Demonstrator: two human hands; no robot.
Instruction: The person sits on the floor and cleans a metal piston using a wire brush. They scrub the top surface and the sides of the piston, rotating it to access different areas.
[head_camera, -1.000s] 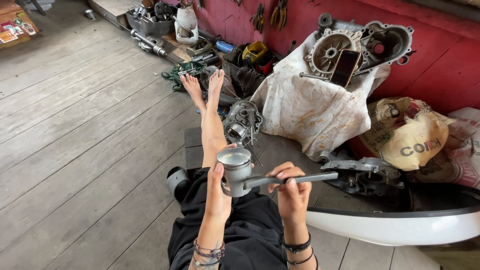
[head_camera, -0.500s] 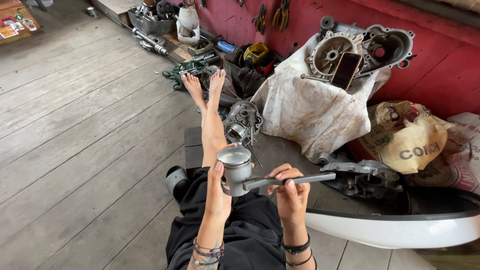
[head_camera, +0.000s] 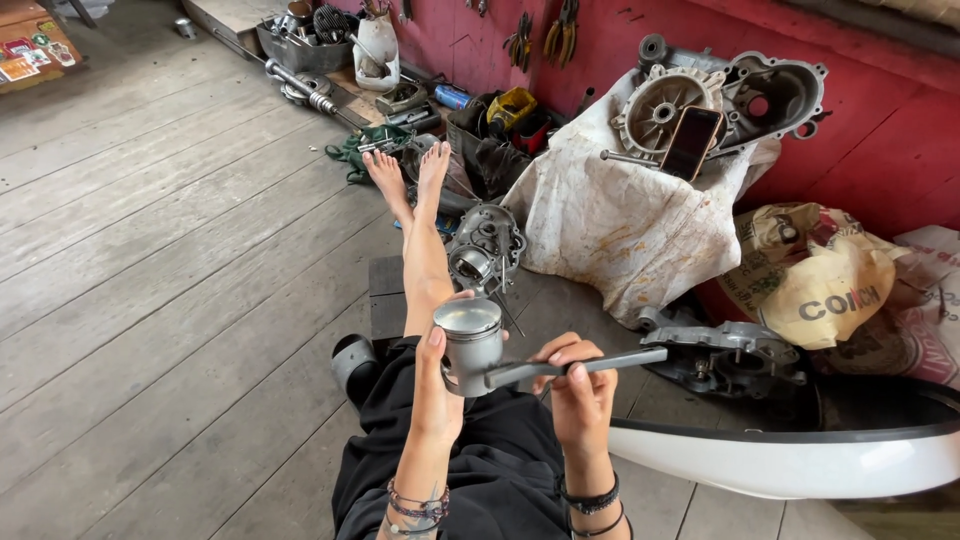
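Observation:
I sit on a wooden floor with my legs stretched out. My left hand (head_camera: 437, 385) grips a grey metal piston (head_camera: 468, 335) upright over my lap. My right hand (head_camera: 580, 385) holds a long grey metal tool (head_camera: 585, 367) whose end meets the piston's side. A metal engine part (head_camera: 485, 245) lies on a dark mat just past my knees.
A large engine casing (head_camera: 735, 95) with a phone (head_camera: 692, 142) leaning on it rests on a stained white cloth (head_camera: 625, 225). Another dark engine cover (head_camera: 735, 355), a white panel (head_camera: 790, 465), a yellow bag (head_camera: 825, 285) and scattered tools (head_camera: 390, 95) line the red wall.
My hands, the piston and the tool stay almost still; the view shifts only slightly.

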